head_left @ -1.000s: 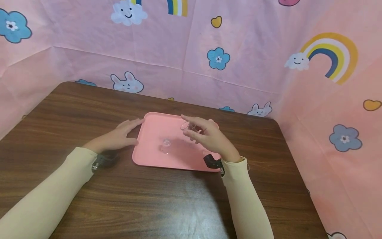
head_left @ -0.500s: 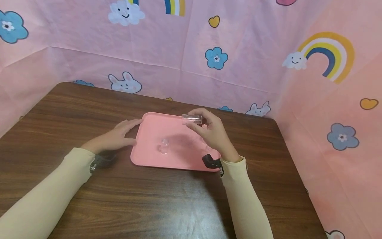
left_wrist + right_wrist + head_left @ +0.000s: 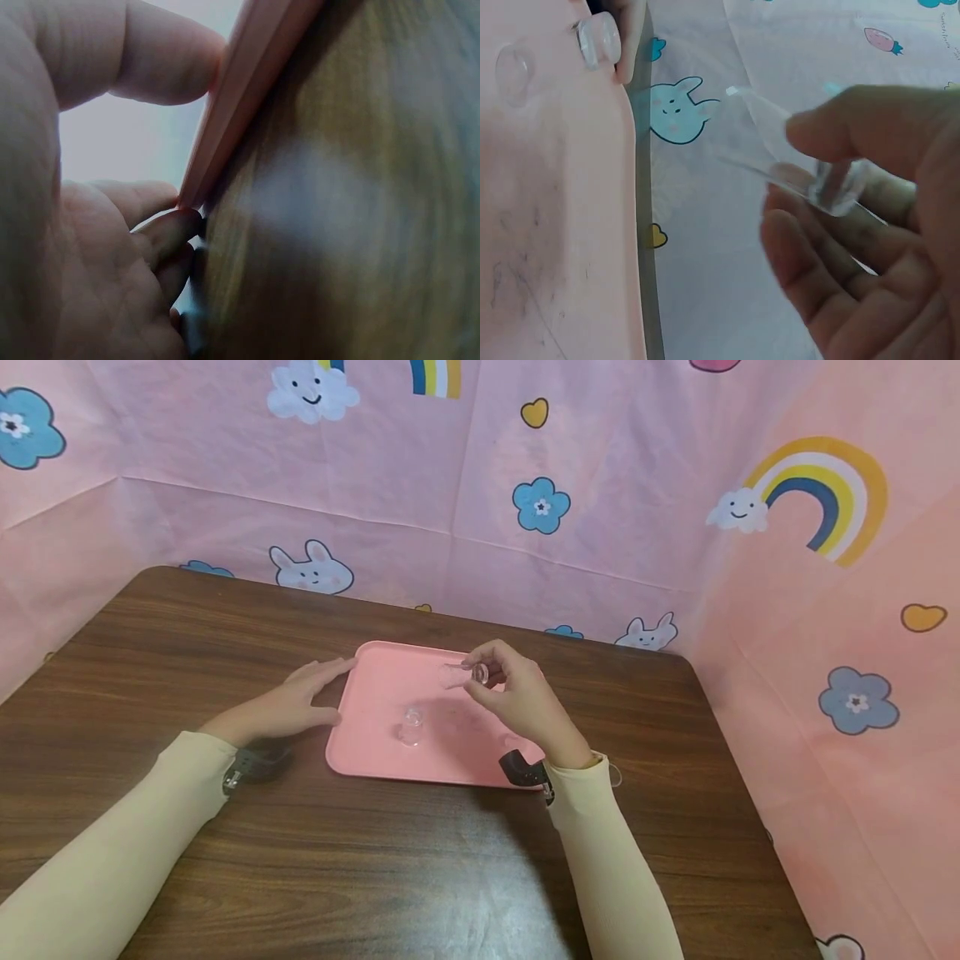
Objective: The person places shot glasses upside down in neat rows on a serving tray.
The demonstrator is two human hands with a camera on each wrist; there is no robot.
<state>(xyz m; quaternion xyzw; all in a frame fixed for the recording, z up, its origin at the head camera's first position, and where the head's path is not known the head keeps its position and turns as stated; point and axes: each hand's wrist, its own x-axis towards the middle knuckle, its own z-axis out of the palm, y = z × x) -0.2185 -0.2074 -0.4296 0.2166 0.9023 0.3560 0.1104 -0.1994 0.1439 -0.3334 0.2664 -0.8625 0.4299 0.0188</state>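
A dark wooden table (image 3: 375, 860) stands inside pink cartoon-print curtains (image 3: 600, 527), with a pink tray (image 3: 375, 760) on it. At the left, the left hand (image 3: 288, 706) lies spread and flat, its fingertips pressing the tray's left edge. One small clear cup (image 3: 411, 727) already stands on the tray, mouth down as far as I can tell. To its right, the right hand (image 3: 525, 702) pinches a second clear cup (image 3: 463, 675) tilted sideways above the tray's far side, not yet set down, so about half seems done
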